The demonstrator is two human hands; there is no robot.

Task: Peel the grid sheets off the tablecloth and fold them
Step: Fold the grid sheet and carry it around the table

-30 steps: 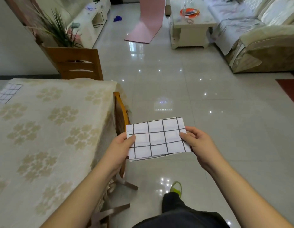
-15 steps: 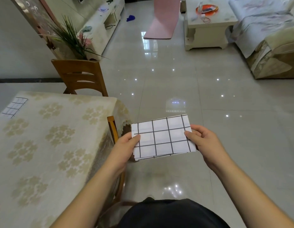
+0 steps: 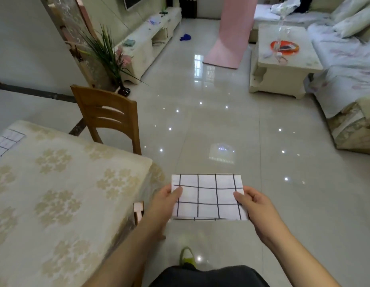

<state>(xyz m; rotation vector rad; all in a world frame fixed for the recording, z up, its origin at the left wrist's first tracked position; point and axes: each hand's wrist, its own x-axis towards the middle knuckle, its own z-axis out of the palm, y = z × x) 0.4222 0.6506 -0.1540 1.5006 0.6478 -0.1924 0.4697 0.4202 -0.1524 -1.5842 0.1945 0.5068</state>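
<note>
A folded white grid sheet (image 3: pixel 209 196) with black lines hangs in the air over the floor, to the right of the table. My left hand (image 3: pixel 163 200) pinches its left edge, thumb on top. My right hand (image 3: pixel 255 205) pinches its right edge the same way. A second grid sheet (image 3: pixel 5 141) lies flat on the beige flowered tablecloth (image 3: pixel 61 183) at the table's far left corner, partly cut off by the frame edge.
One wooden chair (image 3: pixel 107 114) stands at the table's far end, and part of another (image 3: pixel 138 212) shows at the table's right side. Farther off are a potted plant (image 3: pixel 109 59), a white coffee table (image 3: pixel 283 59), a covered sofa (image 3: pixel 349 83) and a pink mat (image 3: pixel 229 38).
The view has tilted up and the room shows farther back. Both hands kept their pinch on the folded sheet, which now sits level rather than slanted.
</note>
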